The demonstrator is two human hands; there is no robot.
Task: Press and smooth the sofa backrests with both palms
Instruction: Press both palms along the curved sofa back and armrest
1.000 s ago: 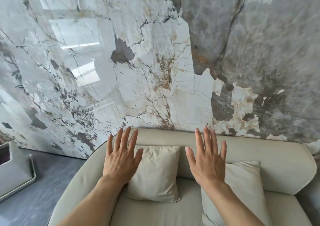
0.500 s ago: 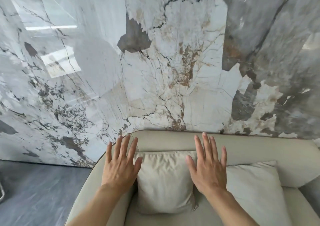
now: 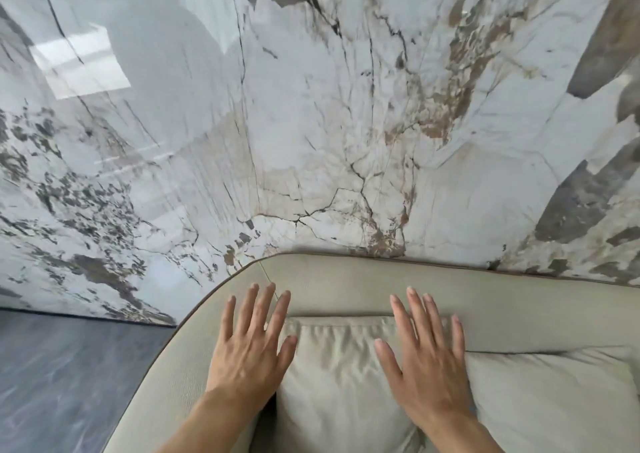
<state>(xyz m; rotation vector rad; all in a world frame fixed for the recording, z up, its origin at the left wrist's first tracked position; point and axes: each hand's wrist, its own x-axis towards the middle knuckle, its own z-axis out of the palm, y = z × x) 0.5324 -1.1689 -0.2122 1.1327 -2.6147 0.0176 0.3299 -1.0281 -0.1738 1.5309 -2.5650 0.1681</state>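
Observation:
The beige sofa backrest [image 3: 346, 286] curves from the lower left up along the marble wall and off to the right. My left hand [image 3: 249, 348] is flat with fingers spread over the rounded left corner of the backrest. My right hand [image 3: 426, 359] is flat too, fingers apart, over the top right part of a cream cushion [image 3: 332, 383], its fingertips reaching the backrest. Whether the palms touch the fabric I cannot tell. A second cushion [image 3: 554, 404] leans to the right of my right hand.
A glossy veined marble wall [image 3: 311, 123] rises directly behind the sofa. Grey stone floor [image 3: 69, 376] lies to the left of the sofa's curved end.
The view has closed in on the sofa and shifted left. Both hands have come nearer the backrest, the right one now over the left cushion's top edge.

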